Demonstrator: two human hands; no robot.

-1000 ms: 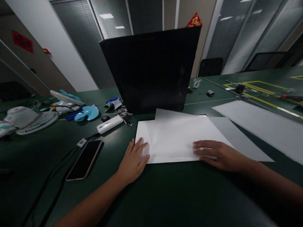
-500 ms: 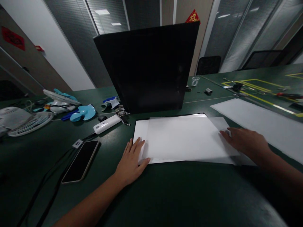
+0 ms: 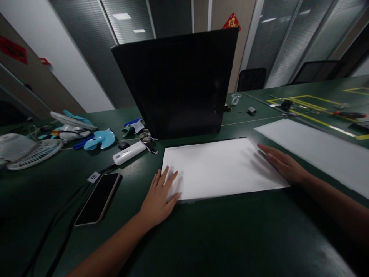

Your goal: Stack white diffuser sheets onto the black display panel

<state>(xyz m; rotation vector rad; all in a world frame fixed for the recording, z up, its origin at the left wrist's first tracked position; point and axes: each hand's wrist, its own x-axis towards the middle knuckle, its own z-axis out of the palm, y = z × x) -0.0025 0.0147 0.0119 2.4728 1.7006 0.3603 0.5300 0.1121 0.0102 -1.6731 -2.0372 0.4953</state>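
A flat white panel [image 3: 213, 165], thinly edged in black along its far side, lies before me on the dark green table. My left hand [image 3: 158, 194] rests on its near left corner, fingers spread and thumb on the front edge. My right hand [image 3: 284, 165] is at the panel's right edge, its fingers stretched out along that side. I cannot tell whether the right fingertips touch the surface. Behind the panel stands a large black screen [image 3: 178, 84], tilted back. To the right lies a second white sheet [image 3: 319, 150].
Left of my hands lie a smartphone [image 3: 98, 198], a white handheld stick-shaped device [image 3: 129, 152] with a black cord, a light blue fan blade [image 3: 100, 139] and a white fan grille [image 3: 37, 154]. A clear cup [image 3: 235, 99] and a red-handled tool [image 3: 349, 114] are farther right.
The loose translucent sheet that stuck out past the panel's right side now lies even with it. My right hand has moved left and its fingers have straightened; my left hand stays in place.
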